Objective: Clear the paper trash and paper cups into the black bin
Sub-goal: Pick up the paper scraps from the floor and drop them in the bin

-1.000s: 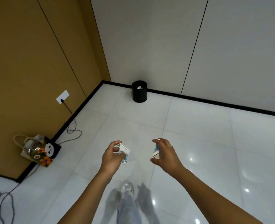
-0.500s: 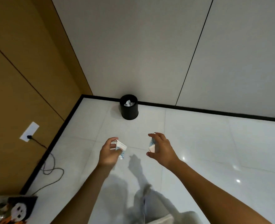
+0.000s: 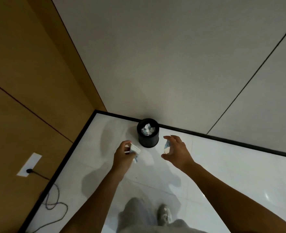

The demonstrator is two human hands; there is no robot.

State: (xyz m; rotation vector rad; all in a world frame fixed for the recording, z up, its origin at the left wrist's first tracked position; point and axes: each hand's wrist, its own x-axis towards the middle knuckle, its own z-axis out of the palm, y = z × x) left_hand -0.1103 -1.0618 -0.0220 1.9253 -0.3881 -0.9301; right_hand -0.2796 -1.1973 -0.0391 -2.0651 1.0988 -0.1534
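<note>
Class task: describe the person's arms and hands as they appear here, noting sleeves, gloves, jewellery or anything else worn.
Both forearms are bare, with no sleeves in view. The left hand and right hand wear no gloves, and no watch, bracelet or ring is visible. No markings show.

The paper piece [image 3: 135,151] in the left hand [image 3: 123,155] is partly covered by the curled fingers [image 3: 128,143], so its full shape cannot be told. The paper piece [image 3: 166,147] in the right hand [image 3: 176,152] shows only an edge past the palm. The trash inside the black bin [image 3: 148,133] is too small to sort into cups or sheets. The shoe [image 3: 164,214] and grey trouser leg [image 3: 135,216] are blurred. The cable [image 3: 54,199] runs off the bottom edge.
</note>
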